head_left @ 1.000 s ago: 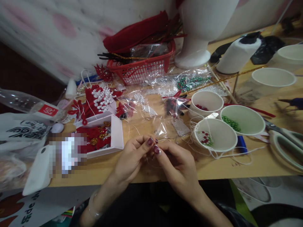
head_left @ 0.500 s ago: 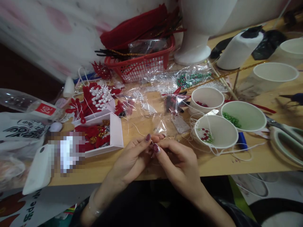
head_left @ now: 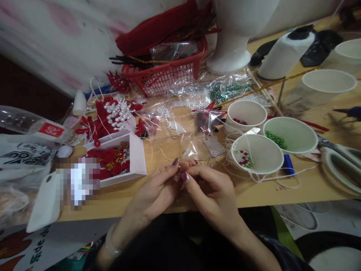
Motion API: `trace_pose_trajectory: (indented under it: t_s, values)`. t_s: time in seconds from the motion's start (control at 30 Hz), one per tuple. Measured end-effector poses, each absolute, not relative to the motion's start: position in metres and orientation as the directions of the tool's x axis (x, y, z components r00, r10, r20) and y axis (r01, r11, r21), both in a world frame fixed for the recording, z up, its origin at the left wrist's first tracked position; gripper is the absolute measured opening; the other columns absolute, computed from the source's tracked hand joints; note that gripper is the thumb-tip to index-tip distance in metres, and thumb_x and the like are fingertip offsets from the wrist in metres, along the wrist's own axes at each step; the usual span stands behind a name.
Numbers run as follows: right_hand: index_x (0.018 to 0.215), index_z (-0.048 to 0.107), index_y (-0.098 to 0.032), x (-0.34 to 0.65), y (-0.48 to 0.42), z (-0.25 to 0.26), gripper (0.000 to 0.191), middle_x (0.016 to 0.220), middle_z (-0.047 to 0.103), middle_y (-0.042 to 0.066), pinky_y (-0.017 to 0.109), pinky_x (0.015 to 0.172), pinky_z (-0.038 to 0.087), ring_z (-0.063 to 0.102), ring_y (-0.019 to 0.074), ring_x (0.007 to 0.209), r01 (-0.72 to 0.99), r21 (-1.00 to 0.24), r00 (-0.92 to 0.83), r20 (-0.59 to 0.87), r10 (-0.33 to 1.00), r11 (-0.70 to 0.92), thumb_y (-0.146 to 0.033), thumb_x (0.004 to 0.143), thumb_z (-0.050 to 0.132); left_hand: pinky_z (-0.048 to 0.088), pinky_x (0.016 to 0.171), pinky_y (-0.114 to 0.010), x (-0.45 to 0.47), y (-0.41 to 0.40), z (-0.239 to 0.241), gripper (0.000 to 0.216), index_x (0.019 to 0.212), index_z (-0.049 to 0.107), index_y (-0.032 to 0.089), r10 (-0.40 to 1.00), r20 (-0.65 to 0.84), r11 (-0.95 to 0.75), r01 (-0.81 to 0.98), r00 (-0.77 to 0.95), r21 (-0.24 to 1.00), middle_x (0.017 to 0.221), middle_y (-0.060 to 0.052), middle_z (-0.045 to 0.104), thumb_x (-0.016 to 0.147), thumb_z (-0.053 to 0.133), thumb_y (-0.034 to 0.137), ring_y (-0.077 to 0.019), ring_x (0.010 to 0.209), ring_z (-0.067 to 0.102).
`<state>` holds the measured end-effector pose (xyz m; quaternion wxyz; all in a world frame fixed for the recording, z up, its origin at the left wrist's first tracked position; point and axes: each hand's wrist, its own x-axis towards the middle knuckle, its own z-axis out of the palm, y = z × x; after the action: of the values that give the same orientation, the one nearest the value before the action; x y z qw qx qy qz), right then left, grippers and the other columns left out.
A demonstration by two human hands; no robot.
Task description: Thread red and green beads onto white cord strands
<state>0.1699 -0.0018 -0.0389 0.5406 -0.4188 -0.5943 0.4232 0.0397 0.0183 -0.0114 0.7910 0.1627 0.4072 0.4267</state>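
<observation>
My left hand (head_left: 159, 190) and my right hand (head_left: 217, 197) meet fingertip to fingertip over the table's front edge. Both pinch at something very small between thumb and fingers; it is mostly hidden and I cannot make it out. Just beyond the fingers lie a small clear plastic bag (head_left: 192, 146) and a sheet of tiny pale beads (head_left: 214, 146). To the right of my right hand is a white cup (head_left: 269, 152) with red, white and green beads inside, white cord (head_left: 259, 177) looped around it.
Cups of green beads (head_left: 276, 138) and red beads (head_left: 239, 121) stand behind. Scissors (head_left: 335, 148) lie at right. On the left are a white box (head_left: 138, 152) of red and gold pieces, pearl sprays (head_left: 120, 114) and a bottle (head_left: 28, 122). A red basket (head_left: 169, 77) stands at the back.
The fingertips have shifted very slightly while staying pinched together. The whole view has moved a little; nothing on the table has visibly been moved.
</observation>
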Motion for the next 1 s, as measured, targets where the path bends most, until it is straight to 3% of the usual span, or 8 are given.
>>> trace_pose_trajectory:
  t_s: [0.17, 0.37, 0.57, 0.8, 1.0]
  values:
    - [0.078, 0.065, -0.018, 0.1698, -0.0016, -0.0380, 0.015, 0.065, 0.065, -0.001, 0.023, 0.053, 0.046, 0.057, 0.0109, 0.056, 0.049, -0.954, -0.049, 0.293, 0.955, 0.296, -0.017, 0.091, 0.058, 0.050, 0.100, -0.033, 0.0391, 0.0175, -0.0116, 0.016, 0.071, 0.075, 0.014, 0.808, -0.505, 0.583, -0.537, 0.304, 0.609, 0.092, -0.008, 0.074, 0.072, 0.083, 0.028, -0.0240, 0.106, 0.066]
    - [0.075, 0.064, -0.017, 0.1695, -0.0011, -0.0378, 0.016, 0.064, 0.064, -0.001, 0.021, 0.053, 0.046, 0.057, 0.0101, 0.056, 0.020, -0.959, -0.047, 0.281, 0.959, 0.282, -0.016, 0.090, 0.058, 0.052, 0.082, -0.026, 0.0357, 0.0166, -0.0157, 0.019, 0.071, 0.076, 0.014, 0.810, -0.510, 0.581, -0.519, 0.291, 0.627, 0.098, -0.009, 0.074, 0.070, 0.084, 0.030, -0.0219, 0.100, 0.066]
    - [0.077, 0.065, -0.017, 0.1690, -0.0017, -0.0397, 0.016, 0.065, 0.065, -0.001, 0.022, 0.054, 0.046, 0.058, 0.0104, 0.056, 0.023, -0.960, -0.055, 0.279, 0.959, 0.280, -0.017, 0.091, 0.058, 0.051, 0.084, -0.029, 0.0366, 0.0175, -0.0127, 0.018, 0.072, 0.076, 0.014, 0.813, -0.499, 0.578, -0.508, 0.298, 0.639, 0.093, -0.008, 0.074, 0.070, 0.085, 0.030, -0.0218, 0.098, 0.066]
    - [0.084, 0.068, -0.018, 0.1712, -0.0034, -0.0405, 0.013, 0.068, 0.066, -0.001, 0.024, 0.055, 0.049, 0.060, 0.0115, 0.058, 0.012, -0.958, -0.046, 0.287, 0.957, 0.288, -0.018, 0.092, 0.058, 0.049, 0.084, -0.029, 0.0366, 0.0160, -0.0141, 0.019, 0.075, 0.076, 0.016, 0.817, -0.491, 0.574, -0.504, 0.302, 0.646, 0.085, -0.003, 0.071, 0.066, 0.088, 0.028, -0.0154, 0.082, 0.064]
    - [0.082, 0.068, -0.018, 0.1703, -0.0025, -0.0397, 0.013, 0.068, 0.067, -0.001, 0.022, 0.057, 0.050, 0.061, 0.0105, 0.059, 0.005, -0.958, -0.031, 0.287, 0.957, 0.287, -0.016, 0.092, 0.059, 0.045, 0.068, -0.023, 0.0377, 0.0163, -0.0166, 0.018, 0.076, 0.076, 0.016, 0.810, -0.499, 0.582, -0.539, 0.309, 0.609, 0.081, -0.001, 0.069, 0.067, 0.088, 0.025, -0.0098, 0.070, 0.057]
